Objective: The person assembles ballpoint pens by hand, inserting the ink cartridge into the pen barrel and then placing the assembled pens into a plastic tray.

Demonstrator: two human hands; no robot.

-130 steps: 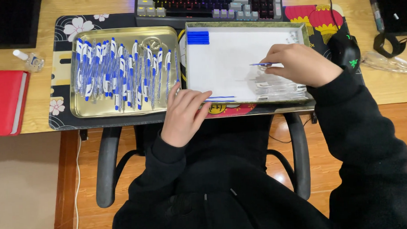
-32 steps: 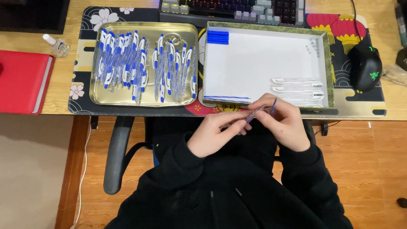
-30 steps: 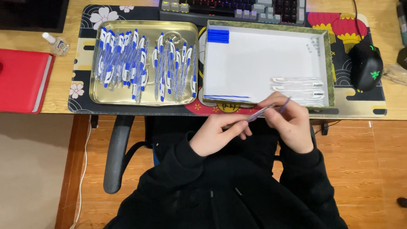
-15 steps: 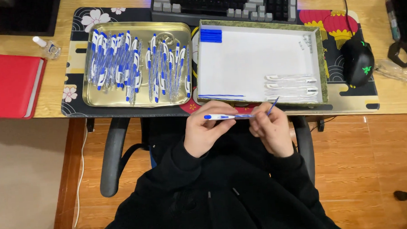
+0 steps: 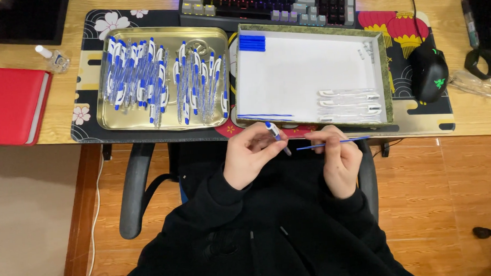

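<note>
My left hand (image 5: 250, 160) holds a short blue-and-white pen piece (image 5: 276, 136) just below the desk edge. My right hand (image 5: 340, 159) pinches a thin blue refill (image 5: 333, 144) that lies level, pointing left towards that piece; a small gap separates the two. Above my hands sits a white tray (image 5: 303, 70) with a green rim, holding three clear pen barrels (image 5: 347, 103) at its lower right, blue parts (image 5: 252, 42) at its upper left and small bits (image 5: 366, 49) at its upper right. A gold metal tray (image 5: 167, 120) to the left is full of several blue-and-white pens (image 5: 162, 78).
A keyboard (image 5: 268, 2) lies behind the trays on a patterned desk mat (image 5: 394, 26). A black mouse (image 5: 428, 73) is at right, a red notebook (image 5: 13, 105) and a small bottle (image 5: 51, 57) at left. A black chair (image 5: 133, 191) is under me, over a wooden floor.
My hands have drawn apart: the refill now sits in the right hand, separate from the pen piece in the left. Earlier the right hand reached into the white tray.
</note>
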